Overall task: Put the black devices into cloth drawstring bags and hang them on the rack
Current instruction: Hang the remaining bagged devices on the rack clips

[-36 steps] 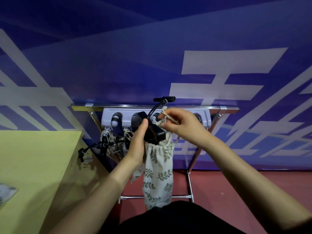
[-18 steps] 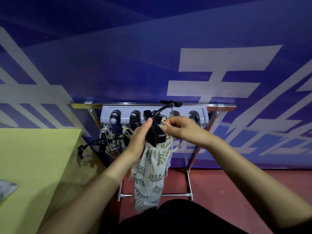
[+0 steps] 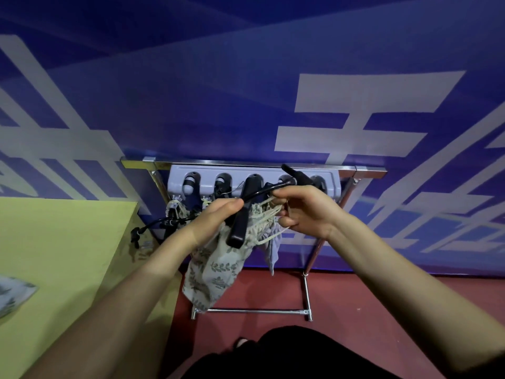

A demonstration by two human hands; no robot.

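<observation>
Nearest the camera, two bare forearms reach forward over the red floor (image 3: 355,296) toward the rack. The left hand (image 3: 210,222) has its fingers curled round the gathered neck of a leaf-print cloth bag (image 3: 218,266) and, against it, the black device (image 3: 239,228), whose blocky body lies outside the bag, slanting down over the cloth. The bag's body hangs below the hand, slack. The right hand (image 3: 303,212), just beside it, pinches the pale drawstring cords (image 3: 269,214) between thumb and curled fingers at the bag's mouth. The device's black cable (image 3: 262,191) arcs up from between the hands to a plug end near the rack's top.

On the near left sits a yellow table (image 3: 60,255) with another printed bag (image 3: 13,294) at its edge.

Farther back stands the metal rack (image 3: 306,294), its grey hook strip (image 3: 254,173) carrying other filled bags (image 3: 177,209) on the left hooks, against a blue wall (image 3: 246,91).

The step in hand seems to be bagging: the device is not yet inside. Next, the mouth likely needs opening, the device and cable tucked in, the cords drawn tight and looped over a free hook.
</observation>
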